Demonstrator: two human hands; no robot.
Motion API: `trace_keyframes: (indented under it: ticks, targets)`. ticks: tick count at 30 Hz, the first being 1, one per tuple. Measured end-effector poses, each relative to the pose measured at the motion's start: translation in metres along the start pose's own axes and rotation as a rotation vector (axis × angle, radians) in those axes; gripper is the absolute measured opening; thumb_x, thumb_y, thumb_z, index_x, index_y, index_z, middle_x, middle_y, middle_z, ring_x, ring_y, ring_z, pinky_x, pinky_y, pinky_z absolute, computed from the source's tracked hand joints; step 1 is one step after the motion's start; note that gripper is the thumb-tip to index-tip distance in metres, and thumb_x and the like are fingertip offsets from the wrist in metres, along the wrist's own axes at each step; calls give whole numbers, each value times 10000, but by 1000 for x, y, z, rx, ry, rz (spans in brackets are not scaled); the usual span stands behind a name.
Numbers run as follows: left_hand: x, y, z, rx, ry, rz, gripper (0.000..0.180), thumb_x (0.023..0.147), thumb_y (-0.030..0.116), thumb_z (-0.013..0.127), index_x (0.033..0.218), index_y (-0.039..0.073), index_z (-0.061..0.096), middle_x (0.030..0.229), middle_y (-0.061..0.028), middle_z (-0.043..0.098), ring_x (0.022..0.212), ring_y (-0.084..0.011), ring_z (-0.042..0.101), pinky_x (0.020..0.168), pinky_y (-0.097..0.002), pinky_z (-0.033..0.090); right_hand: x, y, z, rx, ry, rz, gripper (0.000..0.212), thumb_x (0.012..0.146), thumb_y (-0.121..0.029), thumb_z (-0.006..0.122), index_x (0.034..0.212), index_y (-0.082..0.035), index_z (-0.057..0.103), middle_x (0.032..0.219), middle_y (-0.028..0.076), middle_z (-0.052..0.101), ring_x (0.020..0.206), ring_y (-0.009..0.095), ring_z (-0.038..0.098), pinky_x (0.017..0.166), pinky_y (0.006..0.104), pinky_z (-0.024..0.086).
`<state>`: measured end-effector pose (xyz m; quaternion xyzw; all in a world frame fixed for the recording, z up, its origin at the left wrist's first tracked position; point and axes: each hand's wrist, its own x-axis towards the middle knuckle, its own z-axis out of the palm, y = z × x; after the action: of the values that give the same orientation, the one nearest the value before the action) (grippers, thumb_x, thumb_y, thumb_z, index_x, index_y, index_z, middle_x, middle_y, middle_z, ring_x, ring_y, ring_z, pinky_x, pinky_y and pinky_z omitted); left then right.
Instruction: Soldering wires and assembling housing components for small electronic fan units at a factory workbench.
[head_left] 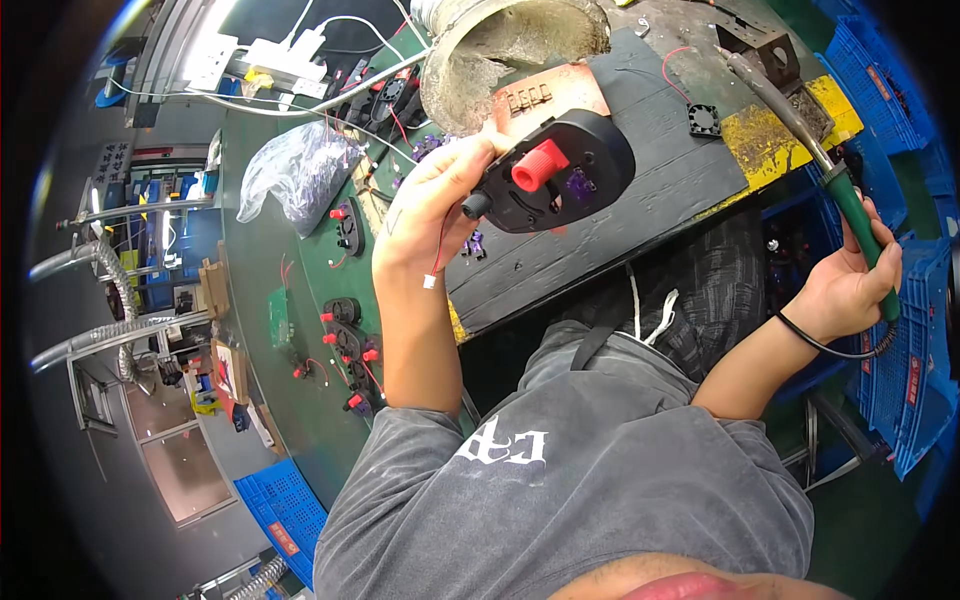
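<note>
My left hand [432, 205] grips a black oval plastic housing [604, 160] by its left end, raised above the dark work board [655, 165]. A red ribbed knob [540, 165] sticks out of the housing, with a black knob [478, 205] near my fingers. Thin wires ending in a white connector [430, 282] hang below the hand. Off to the right, my right hand [850, 280] is closed around the green handle of a soldering iron [852, 212]. The iron's metal shaft slants up and left, its tip end beside a metal stand [768, 55], well apart from the housing.
A small black fan [704, 120] with a red wire lies on the board. Behind the housing are a copper-coloured plate [575, 90] and a wide duct mouth [520, 45]. Leftward lie a clear plastic bag [305, 175] and several similar housings [345, 342]. Blue crates [915, 350] stand right.
</note>
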<state>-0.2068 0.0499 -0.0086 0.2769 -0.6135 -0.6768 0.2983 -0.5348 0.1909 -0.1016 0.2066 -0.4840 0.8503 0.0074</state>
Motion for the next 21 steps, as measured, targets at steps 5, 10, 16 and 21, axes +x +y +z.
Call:
trace_keyframes:
  ticks: [5, 10, 16, 21]
  targets:
    - [-1, 0, -6, -38, -9, -112, 374, 979, 332, 491, 1098, 2, 620, 844, -59, 693, 392, 4, 329, 354, -180, 223, -1, -1, 1, -25, -2, -9, 399, 955, -233, 443, 882, 127, 599, 964, 292, 650, 919, 381, 671, 844, 405, 574]
    - [-2, 4, 0, -20, 11, -123, 551, 923, 320, 502, 1178, -168, 479, 941, -293, 638, 768, -366, 683, 665, -401, 566, -4, 0, 2, -35, -3, -19, 388, 951, -228, 446, 877, 122, 597, 963, 297, 648, 919, 388, 669, 852, 413, 570]
    - [0, -18, -22, -18, 64, -285, 390, 929, 252, 587, 1225, -1, 578, 955, -89, 687, 720, -94, 625, 636, -214, 485, -2, 2, 2, -12, 0, -8, 389, 950, -229, 448, 873, 123, 594, 963, 297, 649, 920, 389, 669, 845, 418, 573]
    - [7, -31, -20, -127, -293, -246, 726, 816, 147, 696, 1441, 2, 356, 1232, -148, 589, 1097, -209, 574, 963, -329, 434, 0, 2, 3, 22, 11, -6, 381, 945, -234, 463, 872, 115, 598, 953, 292, 651, 918, 381, 670, 840, 419, 575]
